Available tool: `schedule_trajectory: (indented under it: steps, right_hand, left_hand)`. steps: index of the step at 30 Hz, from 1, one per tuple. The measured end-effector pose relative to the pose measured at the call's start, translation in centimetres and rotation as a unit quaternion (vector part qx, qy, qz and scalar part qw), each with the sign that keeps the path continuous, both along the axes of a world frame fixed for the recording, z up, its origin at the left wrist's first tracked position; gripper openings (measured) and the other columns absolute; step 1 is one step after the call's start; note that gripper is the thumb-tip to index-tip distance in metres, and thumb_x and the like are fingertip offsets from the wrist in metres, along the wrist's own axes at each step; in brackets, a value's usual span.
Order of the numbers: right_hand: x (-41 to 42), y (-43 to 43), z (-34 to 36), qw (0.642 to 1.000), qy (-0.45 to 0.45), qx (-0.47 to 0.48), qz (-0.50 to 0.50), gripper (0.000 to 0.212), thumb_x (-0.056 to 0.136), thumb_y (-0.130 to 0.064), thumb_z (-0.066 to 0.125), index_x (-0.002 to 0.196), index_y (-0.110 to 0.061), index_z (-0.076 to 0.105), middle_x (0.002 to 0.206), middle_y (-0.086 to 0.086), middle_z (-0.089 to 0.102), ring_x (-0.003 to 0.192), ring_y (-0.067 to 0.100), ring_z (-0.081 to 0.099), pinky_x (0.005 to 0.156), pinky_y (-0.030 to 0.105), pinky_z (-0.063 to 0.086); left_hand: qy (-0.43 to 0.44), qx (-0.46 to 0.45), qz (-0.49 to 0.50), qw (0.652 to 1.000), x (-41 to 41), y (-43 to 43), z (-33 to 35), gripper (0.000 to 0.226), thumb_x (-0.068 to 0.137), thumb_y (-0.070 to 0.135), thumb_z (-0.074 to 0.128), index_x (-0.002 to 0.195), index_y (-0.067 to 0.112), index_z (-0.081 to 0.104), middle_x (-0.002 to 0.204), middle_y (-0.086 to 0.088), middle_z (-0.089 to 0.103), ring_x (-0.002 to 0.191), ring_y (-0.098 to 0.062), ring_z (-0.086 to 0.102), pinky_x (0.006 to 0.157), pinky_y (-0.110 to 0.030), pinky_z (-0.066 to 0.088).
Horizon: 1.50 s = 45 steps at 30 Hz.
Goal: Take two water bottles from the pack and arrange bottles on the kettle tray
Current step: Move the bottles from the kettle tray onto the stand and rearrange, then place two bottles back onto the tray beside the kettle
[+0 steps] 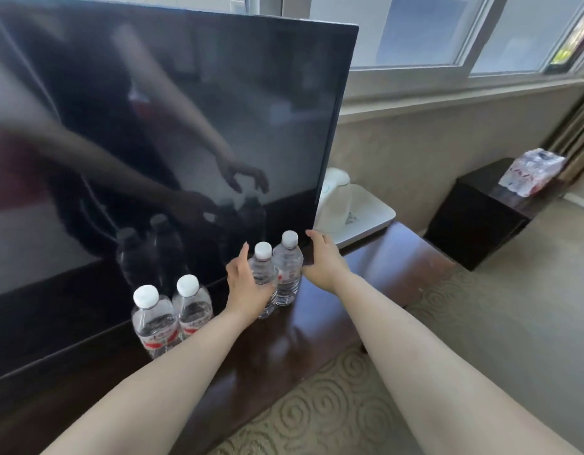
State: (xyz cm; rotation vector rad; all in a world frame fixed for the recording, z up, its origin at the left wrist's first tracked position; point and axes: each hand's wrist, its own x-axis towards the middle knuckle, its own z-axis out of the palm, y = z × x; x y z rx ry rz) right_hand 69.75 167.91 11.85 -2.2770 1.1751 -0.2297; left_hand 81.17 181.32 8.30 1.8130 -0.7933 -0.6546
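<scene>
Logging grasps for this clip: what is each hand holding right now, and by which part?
The left hand wraps the body of one bottle. The right hand is open beside the neighbouring bottle, gripping nothing.

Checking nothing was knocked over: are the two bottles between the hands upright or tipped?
Upright: both bottles stand on the desk, white caps up.

Dark glossy wood desk point(366, 267) runs left to right, big black TV point(172, 126) standing on it, screen off and reflective. Beige patterned carpet point(316, 405) with swirl motifs on the near floor. Far right: low dark cabinet point(474, 218) against a beige wall point(431, 142). White-framed windows point(448, 31) along the top, daylight coming in. Curtain edge point(576, 123) at far right.
</scene>
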Motion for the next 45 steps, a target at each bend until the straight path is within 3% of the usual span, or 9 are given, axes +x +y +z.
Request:
schedule_trajectory:
  steps: [4,8,12,16,23,29,35,39,45]
  right_hand:
    - [0.5,-0.9,-1.8,0.994,0.070,0.061,0.053,0.099,0.084,-0.019,0.066,0.156,-0.022,-0.002,0.162,0.008,0.008,0.144,0.035,0.026,0.114,0.050,0.030]
    - [1.7,-2.5,-2.0,0.991,0.018,0.057,0.124,0.085,0.081,-0.014,0.068,0.151,-0.022,0.021,0.154,0.006,0.032,0.134,0.035,0.042,0.108,0.050,0.038]
    - [1.8,-4.8,-2.2,0.977,-0.048,0.117,0.169,0.070,0.078,-0.011,0.076,0.135,-0.018,0.036,0.121,0.004,0.061,0.110,0.025,0.059,0.093,0.036,0.046]
    - [1.2,-7.0,-2.0,0.960,-0.087,0.146,0.223,0.065,0.071,-0.006,0.081,0.123,-0.016,0.044,0.106,0.000,0.060,0.097,0.018,0.058,0.083,0.029,0.045]
    - [-3.9,-14.7,0.1,0.935,-0.057,0.126,0.327,0.058,0.069,-0.005,0.079,0.117,-0.019,0.049,0.109,0.011,0.064,0.100,0.030,0.062,0.085,0.047,0.054]
    - [-10.9,-23.9,2.7,0.955,-0.036,0.087,0.281,0.068,0.065,-0.015,0.086,0.120,-0.013,0.046,0.120,0.008,0.058,0.096,0.029,0.060,0.086,0.045,0.054]
    - [-16.8,-31.5,4.0,0.970,-0.090,0.119,0.190,0.057,0.064,-0.002,0.081,0.110,-0.016,0.050,0.098,-0.006,0.056,0.089,0.025,0.063,0.083,0.054,0.056]
    - [-19.0,-36.6,4.3,0.976,-0.120,0.119,0.138,0.059,0.064,-0.001,0.080,0.111,-0.024,0.052,0.112,0.003,0.063,0.100,0.030,0.066,0.082,0.047,0.058]
    - [-17.2,-44.9,4.9,0.979,-0.113,0.086,0.144,0.056,0.065,-0.007,0.081,0.110,-0.022,0.050,0.111,0.004,0.062,0.099,0.030,0.065,0.081,0.046,0.059]
  left_hand:
    - [-0.028,0.036,-0.001,0.999,0.9,-1.2,-0.7,0.077,0.075,0.025,0.077,0.141,0.024,0.036,0.144,-0.007,0.034,0.138,-0.027,0.029,0.112,-0.042,0.033]
    - [-0.012,0.053,0.016,0.998,1.3,-2.5,-0.9,0.072,0.067,0.021,0.079,0.130,0.021,0.043,0.131,-0.010,0.051,0.122,-0.031,0.050,0.103,-0.050,0.045]
    - [-0.023,0.071,0.045,0.996,1.1,-3.4,-0.9,0.074,0.064,0.022,0.084,0.127,0.023,0.045,0.126,-0.006,0.056,0.112,-0.026,0.058,0.097,-0.049,0.049]
    - [-0.023,0.083,0.059,0.995,0.2,-4.4,0.2,0.070,0.061,0.016,0.084,0.121,0.023,0.048,0.118,-0.005,0.061,0.107,-0.025,0.061,0.095,-0.045,0.051]
    - [-0.018,0.066,0.048,0.996,-5.5,-9.3,1.4,0.062,0.052,0.016,0.082,0.100,0.041,0.052,0.097,0.007,0.064,0.097,-0.019,0.063,0.088,-0.041,0.052]
    - [-0.041,0.018,0.024,0.999,-10.7,-18.7,2.8,0.068,0.050,0.020,0.088,0.094,0.054,0.050,0.095,0.010,0.065,0.092,-0.013,0.063,0.082,-0.035,0.053]
    - [-0.027,-0.023,0.017,0.999,-14.2,-28.0,4.3,0.065,0.051,0.015,0.088,0.098,0.042,0.050,0.105,-0.001,0.067,0.098,-0.019,0.065,0.083,-0.035,0.055]
    - [-0.022,-0.033,0.005,0.999,-15.0,-33.9,4.5,0.064,0.057,0.005,0.088,0.094,0.039,0.048,0.098,0.001,0.065,0.089,-0.012,0.063,0.077,-0.026,0.050]
    - [-0.039,-0.006,-0.008,0.999,-12.4,-42.8,3.2,0.056,0.057,0.010,0.086,0.090,0.039,0.051,0.088,0.010,0.063,0.079,-0.008,0.061,0.066,-0.020,0.047]
